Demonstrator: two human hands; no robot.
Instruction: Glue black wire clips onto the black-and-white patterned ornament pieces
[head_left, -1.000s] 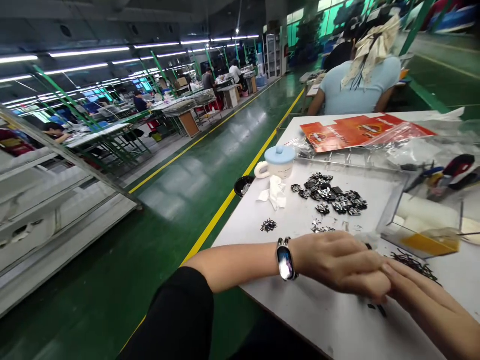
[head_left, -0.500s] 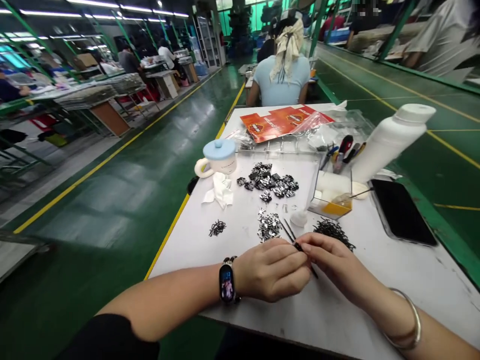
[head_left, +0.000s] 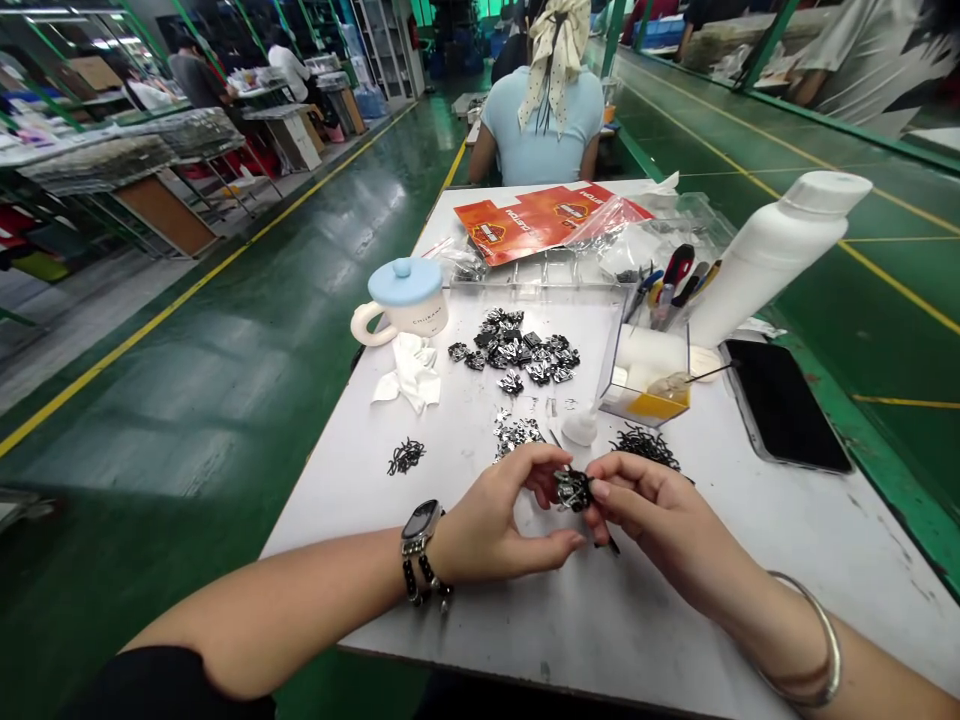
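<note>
The left hand [head_left: 495, 510] and right hand [head_left: 649, 515] close their grips on a small black-and-silver metal piece [head_left: 572, 490], pinching it between the fingertips at lower centre of the frame, above the white counter [head_left: 637, 640]. Beyond lie a heap of similar pieces [head_left: 517, 345], a tangle of black pins [head_left: 645, 447] and a blue-lidded mug [head_left: 401, 298].

The left hand [head_left: 487, 510] wears a silver-edged smartwatch [head_left: 418, 530] on a black beaded strap, the right hand [head_left: 660, 520] a plain silver bangle [head_left: 814, 640] on its forearm. A black sleeve [head_left: 161, 690] covers the left upper arm.
</note>
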